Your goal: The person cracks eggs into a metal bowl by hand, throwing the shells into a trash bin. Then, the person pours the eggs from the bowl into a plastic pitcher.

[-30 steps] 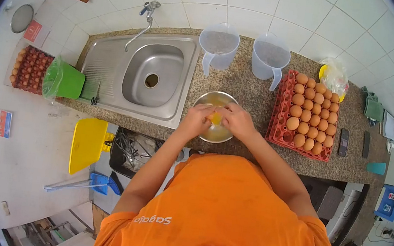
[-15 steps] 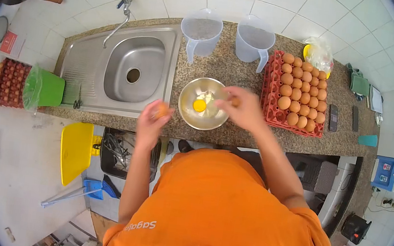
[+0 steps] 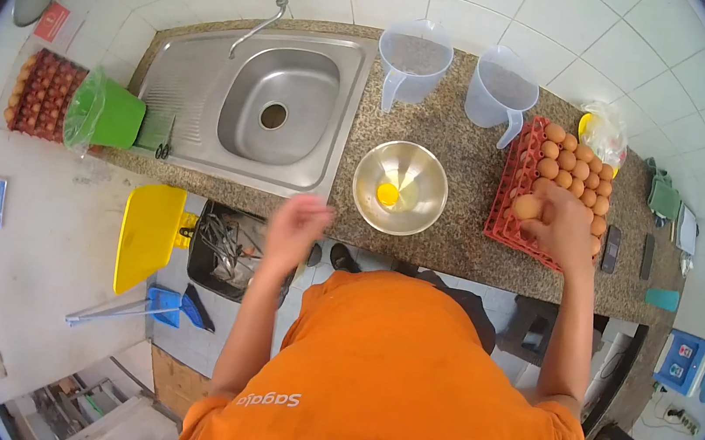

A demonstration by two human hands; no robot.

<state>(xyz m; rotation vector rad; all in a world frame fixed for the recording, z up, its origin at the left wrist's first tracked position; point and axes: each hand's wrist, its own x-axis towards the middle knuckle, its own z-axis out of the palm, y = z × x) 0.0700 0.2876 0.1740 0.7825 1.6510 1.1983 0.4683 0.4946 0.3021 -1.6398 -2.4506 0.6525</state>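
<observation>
My right hand (image 3: 564, 228) is closed round a brown egg (image 3: 527, 208) at the near-left corner of the egg tray stack. Rows of brown eggs (image 3: 581, 170) sit in the top red tray (image 3: 499, 205). Blurred by motion, my left hand (image 3: 297, 229) hangs by the counter's front edge, between sink and bowl. Its fingers look parted, and no egg or shell shows in them. On the counter a steel bowl (image 3: 424, 207) contains a yellow yolk (image 3: 387, 193) with clear egg white.
Two clear plastic jugs (image 3: 416, 56) stand behind the bowl. Left of it is the steel sink (image 3: 283, 106) with scissors (image 3: 164, 149) and a green bin (image 3: 119, 114) beyond. Phones (image 3: 611, 249) lie right of the trays. A black crate (image 3: 226, 248) stands below the counter.
My right hand has gone from over the bowl to the trays and taken an egg. The brown shell pieces no longer show in either hand. The view has shifted left.
</observation>
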